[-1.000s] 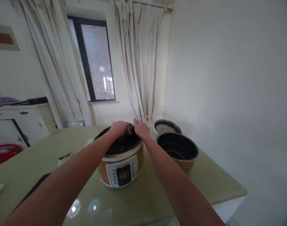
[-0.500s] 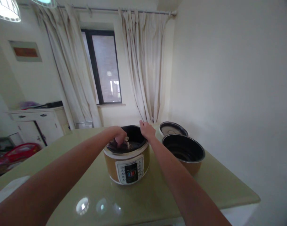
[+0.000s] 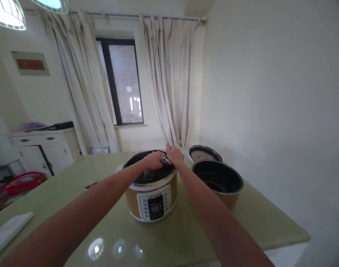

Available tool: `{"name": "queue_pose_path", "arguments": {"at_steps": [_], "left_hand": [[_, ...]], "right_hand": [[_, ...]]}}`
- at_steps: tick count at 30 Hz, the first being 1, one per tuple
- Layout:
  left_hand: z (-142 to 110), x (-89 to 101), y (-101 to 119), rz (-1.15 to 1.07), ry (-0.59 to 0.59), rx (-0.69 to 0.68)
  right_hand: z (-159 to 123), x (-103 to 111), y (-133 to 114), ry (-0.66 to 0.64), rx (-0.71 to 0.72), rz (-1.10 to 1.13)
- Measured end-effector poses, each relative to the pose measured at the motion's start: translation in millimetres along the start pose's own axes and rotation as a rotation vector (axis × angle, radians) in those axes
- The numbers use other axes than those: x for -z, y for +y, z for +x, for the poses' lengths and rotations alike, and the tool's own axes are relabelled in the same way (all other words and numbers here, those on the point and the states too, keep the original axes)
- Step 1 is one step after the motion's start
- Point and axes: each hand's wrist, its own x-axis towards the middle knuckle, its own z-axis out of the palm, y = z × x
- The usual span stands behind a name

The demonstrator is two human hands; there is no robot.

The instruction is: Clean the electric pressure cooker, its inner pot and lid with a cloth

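Note:
A gold and white electric cooker [image 3: 132, 202] with a dark, open inside stands on the table, its button panel facing me. Over its opening, my left hand [image 3: 152, 161] is closed around a crumpled, patterned cloth [image 3: 165, 159] that presses near the right inner wall. My right hand [image 3: 175, 155] grips the cooker's right rim, thumb pointing up; its other fingers are mostly hidden. Just right of the cooker sits a dark-lined inner pot [image 3: 230, 198]. A round lid [image 3: 205, 152] lies behind that pot, partly covered by it.
The glossy green table [image 3: 158, 241] ends at a corner on the right, by a plain wall. A white flat object [image 3: 10, 231] lies at the left. A small brown-edged item [image 3: 91, 184] rests past my left forearm. White cabinet [image 3: 56, 146] and red basket [image 3: 22, 183] stand beyond.
My left hand has moved with the cloth from the cooker's left inside to its right inner wall. My right hand stays on the rim. The view has swung left and up since the first frame.

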Motion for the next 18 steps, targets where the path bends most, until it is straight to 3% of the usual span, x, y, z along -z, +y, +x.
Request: {"name": "queue_pose_path", "arguments": {"at_steps": [4,8,13,18], "left_hand": [[8.5,0.5,0.4,0.124,0.147,0.128],[8.3,11.4,-25.6,0.283,0.243,0.110],[-2.4,25.5,-72.7,0.282,0.129,0.343],[-3.6,41.4,-98.8,0.254,0.019,0.396]], "right_hand": [[-1.7,0.9,-0.8,0.011,0.005,0.001],[-3.1,0.0,0.1,0.029,0.019,-0.012],[-2.3,-1.2,1.0,0.018,0.025,-0.016],[-3.4,0.1,0.9,0.010,0.033,-0.022]]}}
